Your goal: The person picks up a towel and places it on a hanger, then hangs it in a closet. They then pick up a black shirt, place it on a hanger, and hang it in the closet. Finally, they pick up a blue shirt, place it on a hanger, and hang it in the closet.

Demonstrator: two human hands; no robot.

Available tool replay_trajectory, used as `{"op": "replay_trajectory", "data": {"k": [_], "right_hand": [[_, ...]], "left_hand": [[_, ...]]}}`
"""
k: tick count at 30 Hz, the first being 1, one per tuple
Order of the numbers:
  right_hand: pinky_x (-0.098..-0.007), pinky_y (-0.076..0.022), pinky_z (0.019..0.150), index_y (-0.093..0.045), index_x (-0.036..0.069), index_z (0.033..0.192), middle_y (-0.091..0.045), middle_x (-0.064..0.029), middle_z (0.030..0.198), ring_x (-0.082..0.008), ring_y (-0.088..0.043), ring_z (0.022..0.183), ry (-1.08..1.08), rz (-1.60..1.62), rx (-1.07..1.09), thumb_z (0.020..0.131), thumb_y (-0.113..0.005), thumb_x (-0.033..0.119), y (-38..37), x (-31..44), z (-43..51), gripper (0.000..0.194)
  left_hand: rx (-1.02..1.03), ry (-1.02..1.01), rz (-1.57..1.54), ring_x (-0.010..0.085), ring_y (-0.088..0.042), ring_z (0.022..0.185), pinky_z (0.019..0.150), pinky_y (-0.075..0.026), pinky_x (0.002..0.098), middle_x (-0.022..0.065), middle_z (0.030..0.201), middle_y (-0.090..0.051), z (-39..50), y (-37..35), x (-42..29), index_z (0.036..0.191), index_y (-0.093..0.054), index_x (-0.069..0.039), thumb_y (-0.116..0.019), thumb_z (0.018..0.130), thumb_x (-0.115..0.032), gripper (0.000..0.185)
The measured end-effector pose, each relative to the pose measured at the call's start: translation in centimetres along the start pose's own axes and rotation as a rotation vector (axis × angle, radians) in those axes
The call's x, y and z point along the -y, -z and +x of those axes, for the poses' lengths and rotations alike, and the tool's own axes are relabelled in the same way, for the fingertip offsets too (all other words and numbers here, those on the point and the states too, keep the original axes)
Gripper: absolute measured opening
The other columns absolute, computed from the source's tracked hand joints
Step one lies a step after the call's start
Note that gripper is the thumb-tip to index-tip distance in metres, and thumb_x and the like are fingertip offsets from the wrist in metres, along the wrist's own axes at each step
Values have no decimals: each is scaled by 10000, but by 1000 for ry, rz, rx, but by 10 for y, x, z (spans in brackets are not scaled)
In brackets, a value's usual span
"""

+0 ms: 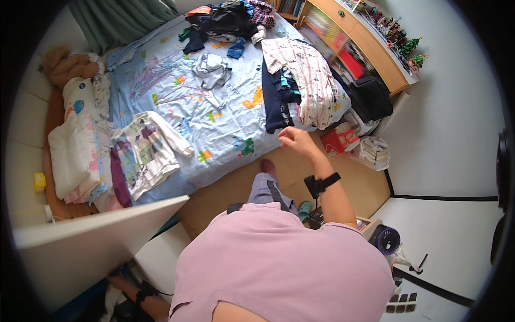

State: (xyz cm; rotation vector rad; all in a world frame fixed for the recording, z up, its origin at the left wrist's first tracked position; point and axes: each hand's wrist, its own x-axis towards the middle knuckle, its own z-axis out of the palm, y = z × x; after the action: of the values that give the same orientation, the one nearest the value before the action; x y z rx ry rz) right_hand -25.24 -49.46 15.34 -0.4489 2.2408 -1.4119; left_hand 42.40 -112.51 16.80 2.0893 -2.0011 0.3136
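My right hand (295,141) is raised over the floor by the bed's edge, fingers curled and seemingly holding nothing. Near its fingertips lie dark trousers (273,104) and a pale striped patterned garment (312,80). At the lower left, my left hand (116,278) reaches in behind a white door panel (100,237), close to dark and white fabric; shadow hides its fingers. On the blue printed bedsheet (233,116) a white long-sleeved top with a house print (149,149) is spread out. A crumpled light grey garment (211,70) rests mid-bed, and a pile of dark clothes (225,20) sits beyond.
Folded bedding (72,157) lines the bed's left side. Right of the bed stand a wooden cabinet (362,44), a black bag (370,96), a red bag (334,143) and a plastic bag of papers (372,153). A small fan (387,240) stands at right. A green clog (304,209) lies on the floor.
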Motion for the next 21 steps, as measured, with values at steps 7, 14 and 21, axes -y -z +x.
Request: {"op": "replay_trajectory", "data": {"k": [7, 14, 21], "right_hand": [[-288, -557, 635, -659, -2, 1085, -727, -83, 835, -140, -698, 715, -166, -108, -257, 956, -667, 155, 219, -144, 183, 204], [-433, -530, 878, -599, 30, 1215, -711, -178, 1033, -351, -679, 1009, -247, -638, -385, 828, -752, 381, 392, -255, 431, 545], [-477, -478, 1017, -512, 89, 1365, -572, -233, 1309, -428, -563, 1207, -270, -737, -254, 840, -743, 341, 448, -298, 611, 626]], "left_hand": [[52, 573, 28, 443, -694, 971, 748, -587, 547, 168, 1152, -707, -224, -31, -80, 1134, -696, -46, -646, 934, -444, 448], [780, 666, 64, 421, -673, 1033, 825, -556, 505, 217, 1164, -694, -480, -20, -272, 1133, -686, -6, -698, 870, -418, 490], [1147, 192, 124, 353, -654, 1094, 932, -517, 414, 234, 1140, -695, -548, -22, -456, 1152, -669, 27, -759, 800, -354, 526]]}}
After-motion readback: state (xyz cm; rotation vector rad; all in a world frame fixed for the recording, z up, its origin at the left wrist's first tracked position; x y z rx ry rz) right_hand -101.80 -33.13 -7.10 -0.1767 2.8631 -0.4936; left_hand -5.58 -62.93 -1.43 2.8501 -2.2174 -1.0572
